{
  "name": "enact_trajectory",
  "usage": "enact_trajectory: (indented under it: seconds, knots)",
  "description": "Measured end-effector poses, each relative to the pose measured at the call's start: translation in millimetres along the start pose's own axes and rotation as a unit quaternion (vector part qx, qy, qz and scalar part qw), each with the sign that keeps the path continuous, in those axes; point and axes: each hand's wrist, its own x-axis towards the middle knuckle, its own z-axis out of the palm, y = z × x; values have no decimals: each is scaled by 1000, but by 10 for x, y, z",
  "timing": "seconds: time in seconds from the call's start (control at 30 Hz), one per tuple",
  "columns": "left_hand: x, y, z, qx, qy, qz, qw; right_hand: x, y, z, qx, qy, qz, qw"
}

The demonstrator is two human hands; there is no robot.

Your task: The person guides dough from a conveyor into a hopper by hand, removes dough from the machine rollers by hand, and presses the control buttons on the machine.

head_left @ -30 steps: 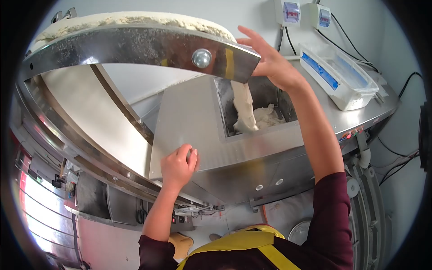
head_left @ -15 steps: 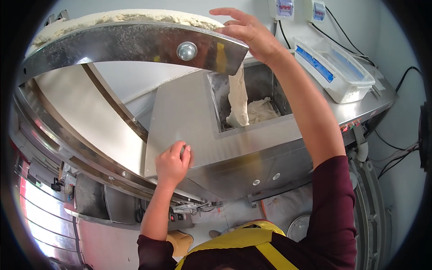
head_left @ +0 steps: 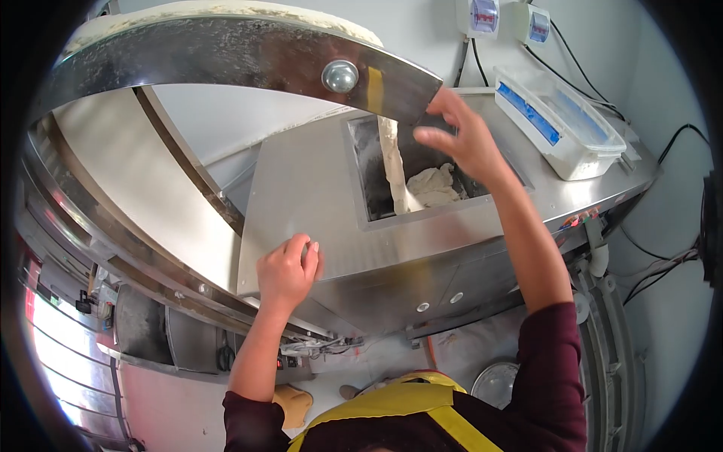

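A pale sheet of dough (head_left: 226,10) lies along the top of a curved metal chute (head_left: 226,56). From beneath its lower end a strip of dough (head_left: 393,162) hangs into the square hopper (head_left: 367,181), where more dough (head_left: 435,186) is heaped. My right hand (head_left: 471,139) is open beside the chute's end, thumb apart from the fingers; some fingertips are partly hidden by the chute's corner. My left hand (head_left: 286,271) hovers at the front edge of the steel machine top (head_left: 301,188), fingers curled, with nothing visible in it.
A clear plastic container (head_left: 584,154) with blue strips stands on the steel surface at right. Two wall boxes (head_left: 478,19) with cables are behind. A curved metal frame (head_left: 98,248) rises at left. A round metal lid or pan (head_left: 497,384) is low down near my body.
My right hand has moved down and right, from the dough at the chute's top to beside its end. The hanging strip looks narrower. My left hand has hardly moved.
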Motion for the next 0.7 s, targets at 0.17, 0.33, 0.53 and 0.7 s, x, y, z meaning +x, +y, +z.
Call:
enact_trajectory:
  seconds: [0.17, 0.33, 0.53, 0.7]
  knots:
    - [-4, 20, -21, 14, -9, 2, 1000, -881, -50, -82, -48, -258, -24, 965]
    - [-40, 6, -23, 18, -17, 17, 1000, -897, 302, -132, -288, -195, -18, 937]
    - [-14, 27, -30, 14, -13, 1, 1000, -971, 192, -145, -235, -238, 41, 942]
    - [-7, 35, -31, 14, -8, -9, 1000, -998, 313, -21, -233, -155, 33, 959]
